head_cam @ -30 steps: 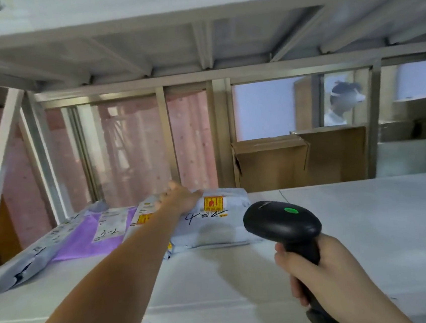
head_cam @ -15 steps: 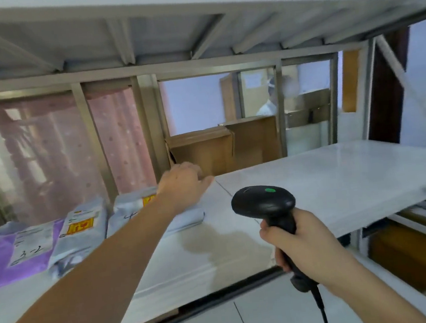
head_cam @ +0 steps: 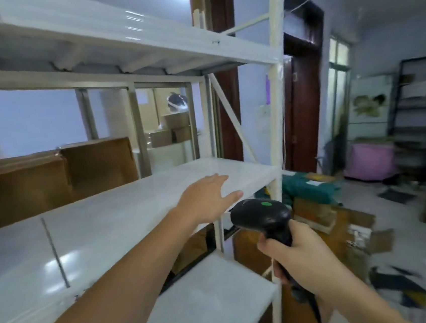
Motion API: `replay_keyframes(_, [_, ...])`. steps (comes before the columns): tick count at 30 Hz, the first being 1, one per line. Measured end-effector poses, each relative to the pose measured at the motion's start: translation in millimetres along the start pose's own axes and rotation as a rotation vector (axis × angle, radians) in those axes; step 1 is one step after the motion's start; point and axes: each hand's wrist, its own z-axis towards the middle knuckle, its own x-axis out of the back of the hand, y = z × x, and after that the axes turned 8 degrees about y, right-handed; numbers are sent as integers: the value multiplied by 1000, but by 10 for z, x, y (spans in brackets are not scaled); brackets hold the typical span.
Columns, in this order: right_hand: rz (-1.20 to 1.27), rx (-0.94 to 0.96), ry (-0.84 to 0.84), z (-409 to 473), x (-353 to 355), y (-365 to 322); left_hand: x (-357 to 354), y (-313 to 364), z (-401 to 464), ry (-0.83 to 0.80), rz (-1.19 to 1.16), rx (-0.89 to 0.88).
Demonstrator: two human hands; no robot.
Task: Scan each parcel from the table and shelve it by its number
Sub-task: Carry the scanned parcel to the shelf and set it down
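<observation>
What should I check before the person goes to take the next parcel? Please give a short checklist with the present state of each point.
1. Left hand free to pick up a parcel: ok, the fingers are straight and it holds nothing, above the middle shelf.
2. Scanner ready in the right hand: ok, the fingers are curled round the handle.
3. Scanner switched on: cannot tell, only a green spot on its head shows.
4. Next parcel in sight: not ok, no table with parcels is visible; the picture is blurred on the right.
5. Walking path: not ok, cardboard boxes and loose items lie on the floor.
</observation>
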Motion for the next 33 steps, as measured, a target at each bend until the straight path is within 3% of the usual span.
replay_keyframes(6, [-134, -87, 289, 55, 1048, 610, -893, 1131, 459, -76, -52, -222])
replay_keyframes(14, [-165, -236, 481, 407, 1843, 1211, -1953, 1773, 1048, -223, -82, -337])
replay_keyframes(20, [-256, -239, 539, 1142, 2004, 1433, -2526, 1810, 1747, -240, -96, -355])
replay_keyframes(33, [-176, -274, 527, 2498, 2242, 1989, -3627, 1922, 2878, -324, -77, -382])
